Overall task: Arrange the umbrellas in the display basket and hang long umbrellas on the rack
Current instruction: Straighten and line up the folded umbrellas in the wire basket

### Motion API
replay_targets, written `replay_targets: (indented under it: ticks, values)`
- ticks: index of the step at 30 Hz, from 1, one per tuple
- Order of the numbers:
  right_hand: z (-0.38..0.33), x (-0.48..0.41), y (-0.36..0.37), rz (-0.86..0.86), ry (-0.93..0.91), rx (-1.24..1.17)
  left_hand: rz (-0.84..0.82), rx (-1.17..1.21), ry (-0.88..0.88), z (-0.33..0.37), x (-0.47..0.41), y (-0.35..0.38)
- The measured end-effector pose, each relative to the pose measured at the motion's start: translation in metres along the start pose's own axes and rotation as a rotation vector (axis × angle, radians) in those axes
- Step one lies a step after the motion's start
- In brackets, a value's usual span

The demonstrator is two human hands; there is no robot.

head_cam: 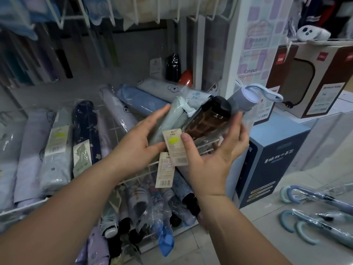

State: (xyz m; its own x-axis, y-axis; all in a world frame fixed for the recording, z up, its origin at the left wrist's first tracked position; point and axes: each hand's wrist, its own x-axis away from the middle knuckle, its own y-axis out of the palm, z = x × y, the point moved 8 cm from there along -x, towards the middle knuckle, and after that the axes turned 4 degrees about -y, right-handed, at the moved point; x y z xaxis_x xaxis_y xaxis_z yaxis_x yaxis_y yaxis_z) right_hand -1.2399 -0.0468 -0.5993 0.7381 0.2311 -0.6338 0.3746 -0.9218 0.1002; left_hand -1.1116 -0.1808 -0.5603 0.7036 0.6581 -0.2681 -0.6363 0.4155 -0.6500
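Observation:
My left hand [136, 142] grips a pale mint folded umbrella [172, 119] in clear wrap. My right hand [214, 152] holds a brown patterned folded umbrella [206, 121] with a black cap, its thumb on a paper price tag [174, 144]. A grey-blue folded umbrella [242, 98] with a loop strap pokes up behind my right hand. Both hands hover over the right end of the white wire display basket [23, 210], where several wrapped folded umbrellas lie side by side, such as a navy one [86, 129]. Long umbrellas with curved blue handles [305, 213] lie on the floor at right.
A lower wire bin [145, 213] below the basket is packed with more folded umbrellas. A white wire rack [133, 14] runs along the top. A blue carton [271, 159] and brown boxes [313, 79] stand to the right on pale floor tiles.

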Motion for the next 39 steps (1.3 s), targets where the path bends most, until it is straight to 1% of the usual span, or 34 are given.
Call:
replay_targets:
  ticks: [1, 6, 10, 12, 14, 16, 19, 21, 23, 25, 29, 32, 35, 37, 39]
  values:
    - [0.002, -0.002, 0.0, -0.005, 0.028, -0.007, 0.02, -0.007, 0.004, 0.0, 0.0, -0.001]
    - [-0.004, -0.001, 0.013, -0.074, 0.037, -0.003, 0.114, 0.015, 0.05, 0.005, 0.001, -0.01]
    - [-0.007, -0.003, 0.014, -0.018, -0.015, 0.04, 0.271, 0.053, 0.072, 0.009, 0.005, -0.026]
    - [-0.01, -0.004, 0.013, -0.012, -0.038, 0.081, 0.318, 0.064, 0.081, 0.013, 0.009, -0.029]
    - [-0.015, -0.006, 0.015, -0.041, -0.092, 0.126, 0.333, 0.066, 0.092, 0.016, 0.013, -0.031]
    - [-0.021, -0.014, 0.023, -0.12, -0.126, 0.165, 0.344, 0.068, 0.086, 0.016, 0.016, -0.036]
    - [-0.033, -0.031, 0.044, -0.276, -0.151, 0.307, 0.35, 0.082, 0.038, 0.013, 0.019, -0.043]
    - [-0.036, -0.04, 0.054, -0.332, -0.121, 0.396, 0.349, 0.131, -0.01, 0.008, 0.02, -0.045]
    - [-0.035, -0.045, 0.058, -0.346, -0.079, 0.435, 0.387, 0.217, -0.074, 0.0, 0.019, -0.051]
    - [-0.038, -0.046, 0.059, -0.332, -0.082, 0.444, 0.45, 0.308, -0.138, -0.01, 0.018, -0.06]
    - [-0.042, -0.05, 0.06, -0.294, -0.102, 0.441, 0.614, 0.425, -0.17, -0.023, 0.022, -0.091]
    - [-0.057, -0.051, 0.064, -0.281, -0.194, 0.424, 0.698, 0.495, -0.217, -0.033, 0.022, -0.112]
    - [-0.087, -0.063, 0.076, -0.316, -0.307, 0.429, 0.771, 0.487, -0.34, -0.047, 0.021, -0.133]
    - [-0.105, -0.075, 0.087, -0.361, -0.37, 0.471, 0.765, 0.468, -0.414, -0.058, 0.021, -0.144]
    - [-0.111, -0.078, 0.095, -0.426, -0.395, 0.549, 0.738, 0.535, -0.432, -0.067, 0.02, -0.153]
